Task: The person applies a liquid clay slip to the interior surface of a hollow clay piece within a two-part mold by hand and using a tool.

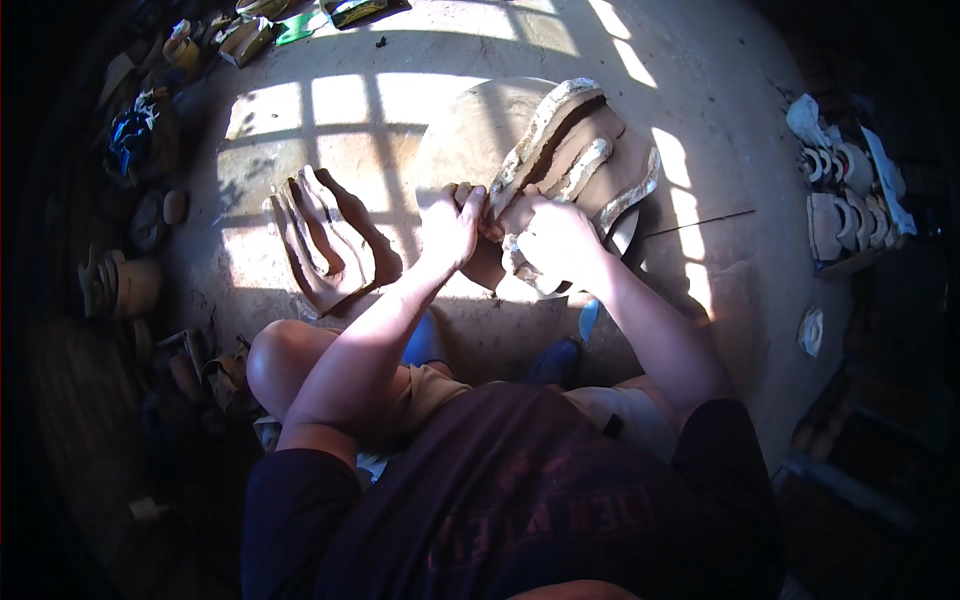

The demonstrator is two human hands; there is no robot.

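A large curved clay piece [632,165] with raised, pale-edged walls rests on a round board [455,125] in front of me. My left hand [453,228] is closed at the near left end of its long outer wall, thumb against the clay. My right hand [562,238] is closed over the near end, between the walls, with its fingers curled against the clay. Both hands hide part of this end. On the floor to the left lies another clay piece [325,245] with wavy upright walls, apart from my hands.
A blue blade-like object [589,319] lies near my foot [553,361]. Curved pale pieces [855,220] are stacked at the right. Along the left stand a tan pot [135,287] and a blue bundle [130,135]. A green item [296,28] sits at the back.
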